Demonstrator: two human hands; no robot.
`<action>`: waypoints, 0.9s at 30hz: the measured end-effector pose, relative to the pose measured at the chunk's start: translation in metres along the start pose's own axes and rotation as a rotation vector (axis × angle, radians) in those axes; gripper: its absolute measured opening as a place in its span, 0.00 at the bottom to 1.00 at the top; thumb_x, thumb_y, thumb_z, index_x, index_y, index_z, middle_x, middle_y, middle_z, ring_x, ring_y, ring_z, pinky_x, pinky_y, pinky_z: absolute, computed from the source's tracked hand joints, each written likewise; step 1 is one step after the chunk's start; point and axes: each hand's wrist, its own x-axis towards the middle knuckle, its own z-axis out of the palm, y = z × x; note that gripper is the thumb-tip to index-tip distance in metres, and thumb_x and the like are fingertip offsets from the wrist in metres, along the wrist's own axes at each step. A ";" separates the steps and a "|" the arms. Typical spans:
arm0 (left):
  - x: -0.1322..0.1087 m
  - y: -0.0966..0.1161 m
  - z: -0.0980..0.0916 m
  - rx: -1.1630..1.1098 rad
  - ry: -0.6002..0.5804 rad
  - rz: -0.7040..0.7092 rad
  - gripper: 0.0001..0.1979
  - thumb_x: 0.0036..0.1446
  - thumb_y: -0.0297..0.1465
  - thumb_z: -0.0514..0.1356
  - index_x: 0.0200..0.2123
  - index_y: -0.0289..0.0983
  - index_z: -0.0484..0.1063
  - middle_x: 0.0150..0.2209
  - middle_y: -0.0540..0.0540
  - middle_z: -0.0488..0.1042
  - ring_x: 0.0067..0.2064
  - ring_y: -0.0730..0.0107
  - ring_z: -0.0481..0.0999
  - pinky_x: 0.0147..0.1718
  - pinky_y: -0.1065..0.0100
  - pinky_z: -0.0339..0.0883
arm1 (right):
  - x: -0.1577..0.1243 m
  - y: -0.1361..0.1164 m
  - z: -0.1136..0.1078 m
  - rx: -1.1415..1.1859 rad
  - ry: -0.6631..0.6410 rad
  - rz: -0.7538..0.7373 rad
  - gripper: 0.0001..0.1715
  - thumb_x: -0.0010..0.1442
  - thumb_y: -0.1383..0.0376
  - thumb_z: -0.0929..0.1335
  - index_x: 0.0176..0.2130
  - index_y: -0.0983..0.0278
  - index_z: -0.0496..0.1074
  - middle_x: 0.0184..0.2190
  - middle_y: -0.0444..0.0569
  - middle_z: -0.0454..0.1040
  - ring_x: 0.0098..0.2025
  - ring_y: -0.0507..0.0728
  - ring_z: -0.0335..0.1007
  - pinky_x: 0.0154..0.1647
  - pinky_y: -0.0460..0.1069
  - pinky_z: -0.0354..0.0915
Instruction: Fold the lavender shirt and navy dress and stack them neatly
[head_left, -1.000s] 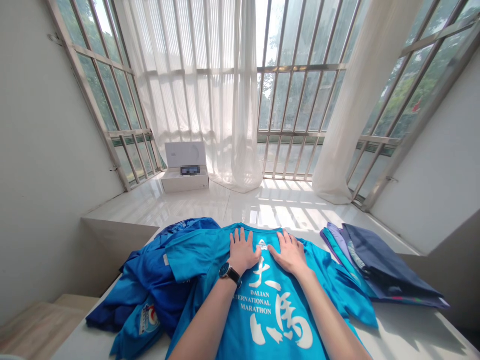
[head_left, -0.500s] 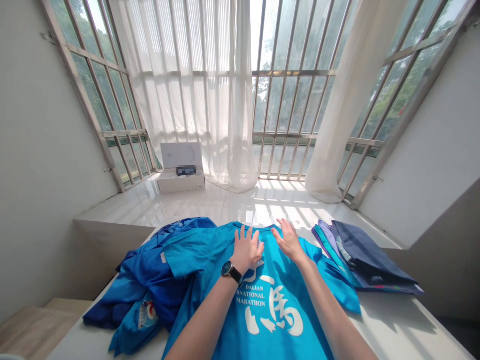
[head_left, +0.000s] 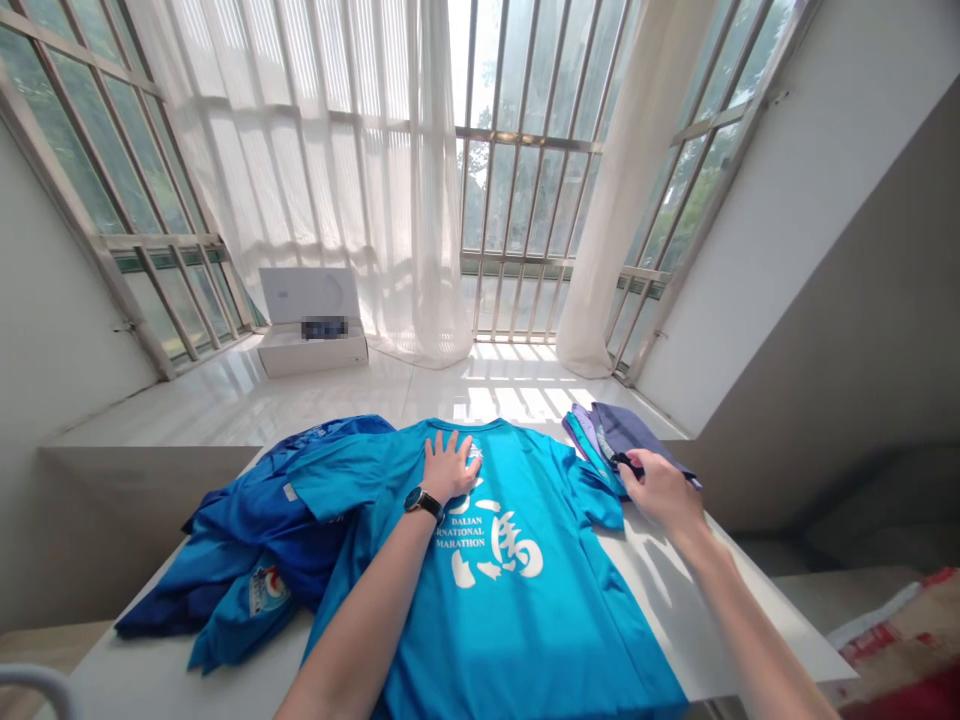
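A turquoise T-shirt (head_left: 487, 630) with white characters and the words "DALIAN" and "MARATHON" lies spread before me. My left hand (head_left: 448, 467), wearing a black-strapped watch (head_left: 424, 502), rests on its upper part below the collar, fingers spread. Over at the folded pile, my right hand (head_left: 664, 487) has its fingers curled at the near edge of the dark navy folded garment (head_left: 626, 425). A bit of dark fabric shows at the fingertips, and the hand hides part of the pile. Beneath the navy piece, purple and teal folded garments (head_left: 589, 440) show.
Crumpled blue clothes (head_left: 277, 530) lie left of the T-shirt on the white table (head_left: 757, 610). An open white box (head_left: 313, 352) stands on the window ledge (head_left: 420, 390) behind, near sheer curtains (head_left: 405, 200). A red and beige item (head_left: 907, 640) sits at lower right.
My right hand has moved from above the T-shirt's collar to the folded pile on the right. The left hand stays on the shirt. The view has turned right.
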 end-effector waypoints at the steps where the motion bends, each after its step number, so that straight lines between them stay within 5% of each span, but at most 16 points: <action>1: -0.001 0.000 0.000 0.004 -0.001 -0.005 0.33 0.69 0.51 0.45 0.72 0.46 0.58 0.74 0.42 0.54 0.73 0.34 0.47 0.68 0.37 0.40 | -0.006 0.000 0.003 -0.018 -0.060 0.000 0.17 0.65 0.56 0.65 0.48 0.61 0.76 0.47 0.53 0.80 0.43 0.62 0.78 0.36 0.51 0.65; 6: -0.013 -0.003 -0.001 0.019 0.006 -0.032 0.33 0.69 0.50 0.45 0.72 0.45 0.57 0.74 0.42 0.53 0.74 0.35 0.46 0.68 0.37 0.39 | -0.027 -0.020 0.022 -0.090 -0.164 -0.075 0.18 0.70 0.61 0.62 0.53 0.62 0.74 0.51 0.55 0.79 0.49 0.62 0.77 0.42 0.49 0.66; 11: -0.023 -0.003 -0.004 0.027 0.002 -0.053 0.33 0.69 0.49 0.46 0.72 0.45 0.56 0.74 0.42 0.52 0.74 0.36 0.46 0.68 0.37 0.39 | -0.019 -0.055 0.032 -0.240 -0.260 -0.153 0.21 0.70 0.68 0.60 0.58 0.64 0.71 0.58 0.59 0.74 0.47 0.61 0.79 0.42 0.49 0.68; 19: -0.024 -0.003 -0.005 0.012 0.007 -0.057 0.33 0.69 0.50 0.47 0.72 0.45 0.57 0.74 0.42 0.52 0.74 0.37 0.46 0.68 0.37 0.39 | 0.020 -0.074 0.037 -0.292 -0.382 -0.136 0.14 0.61 0.73 0.66 0.41 0.68 0.81 0.39 0.64 0.81 0.44 0.68 0.81 0.45 0.57 0.70; 22: -0.024 -0.003 -0.003 0.004 0.025 -0.056 0.33 0.69 0.50 0.47 0.72 0.44 0.58 0.74 0.42 0.53 0.74 0.37 0.47 0.69 0.37 0.39 | 0.026 -0.075 0.029 -0.287 -0.352 -0.143 0.16 0.64 0.73 0.64 0.40 0.66 0.81 0.37 0.62 0.82 0.43 0.66 0.81 0.44 0.56 0.70; 27: -0.024 -0.005 -0.003 0.002 0.023 -0.052 0.33 0.69 0.50 0.46 0.72 0.44 0.58 0.74 0.42 0.53 0.74 0.37 0.47 0.69 0.37 0.39 | 0.035 -0.083 0.001 -0.225 -0.172 -0.158 0.22 0.73 0.61 0.56 0.52 0.66 0.74 0.42 0.62 0.81 0.47 0.66 0.79 0.43 0.54 0.67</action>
